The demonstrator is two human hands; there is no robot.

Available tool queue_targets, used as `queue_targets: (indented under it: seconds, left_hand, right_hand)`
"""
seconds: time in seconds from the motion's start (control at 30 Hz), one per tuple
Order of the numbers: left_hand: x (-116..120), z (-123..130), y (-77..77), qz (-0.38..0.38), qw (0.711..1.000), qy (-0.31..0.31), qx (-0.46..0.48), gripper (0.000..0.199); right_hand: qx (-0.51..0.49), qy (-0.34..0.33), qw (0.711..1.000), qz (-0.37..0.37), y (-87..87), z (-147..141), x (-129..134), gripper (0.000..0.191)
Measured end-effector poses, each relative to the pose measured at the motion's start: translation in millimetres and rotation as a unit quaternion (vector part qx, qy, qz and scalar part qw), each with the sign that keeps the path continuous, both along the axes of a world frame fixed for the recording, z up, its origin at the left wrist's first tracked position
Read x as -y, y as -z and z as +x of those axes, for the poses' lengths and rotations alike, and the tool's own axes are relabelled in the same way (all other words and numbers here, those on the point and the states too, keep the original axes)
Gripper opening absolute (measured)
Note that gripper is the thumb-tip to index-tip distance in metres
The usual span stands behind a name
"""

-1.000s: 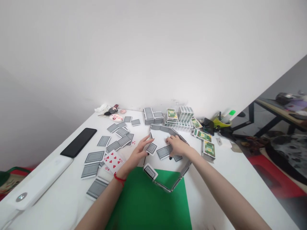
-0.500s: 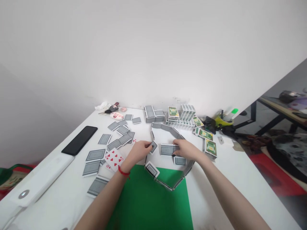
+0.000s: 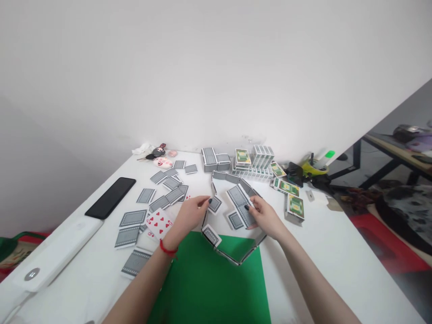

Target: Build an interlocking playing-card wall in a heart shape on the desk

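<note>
My left hand (image 3: 197, 210) pinches the edge of a small grey-backed card piece (image 3: 215, 204) on the left side of a ring of linked folded cards (image 3: 227, 177). In my right hand (image 3: 259, 215) is a long folded grey card strip (image 3: 238, 198), held tilted over the ring's middle. Another grey card piece (image 3: 235, 220) is beside the strip, touching or just under it. A further card piece (image 3: 211, 236) sits at the ring's lower left. The ring lies partly on a green sheet (image 3: 216, 279).
Loose grey cards (image 3: 134, 218) and a seven-of-hearts-like red card (image 3: 159, 224) lie left, near a black phone (image 3: 110, 197) and white power strip (image 3: 64, 252). Card boxes (image 3: 263, 157) stack at the back; another box (image 3: 295, 208) stands right, near a yellow-green holder (image 3: 314, 168).
My right hand has turned the card strip from level to slanting, upper end leftward. The small piece near it has shifted left. My left hand keeps its pinch, slightly further left.
</note>
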State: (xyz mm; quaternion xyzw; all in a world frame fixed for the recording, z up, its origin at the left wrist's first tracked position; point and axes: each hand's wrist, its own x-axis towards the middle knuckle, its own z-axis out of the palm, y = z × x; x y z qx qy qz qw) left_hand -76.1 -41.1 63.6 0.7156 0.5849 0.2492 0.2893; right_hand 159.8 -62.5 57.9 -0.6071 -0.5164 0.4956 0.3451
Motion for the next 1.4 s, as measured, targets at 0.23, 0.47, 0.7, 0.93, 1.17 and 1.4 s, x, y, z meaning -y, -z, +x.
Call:
queue_targets:
  seconds: [0.23,0.47,0.7,0.93,1.17,1.4]
  left_hand:
    - [40,-19,2.5,-0.09,0.995,-0.032,-0.022,0.041]
    - [25,-4,-0.5,-0.041,0.991,0.018,-0.125,0.03]
    - [18,-12,8.5,-0.001,0.999,-0.039,-0.027,0.031]
    - [28,-20,9.6,-0.041,0.992,0.095,0.068,0.031]
    - [31,-21,7.9,-0.122,0.979,0.115,0.119,0.035]
    - [32,-21,8.2,-0.141,0.973,0.123,0.138,0.036]
  right_hand:
    - [-0.072,0.065,0.995,0.002,13.3,-4,3,0.029]
    - [-0.151,0.09,0.984,0.014,17.5,-11,3,0.043]
    - [-0.188,0.115,0.976,0.0,2.9,-14,12,0.03]
    - [-0.301,0.106,0.947,-0.038,-7.3,-23,14,0.041]
    - [-0.364,0.092,0.926,-0.039,-2.6,-39,15,0.047]
    - [-0.396,0.085,0.913,-0.054,3.2,-59,15,0.056]
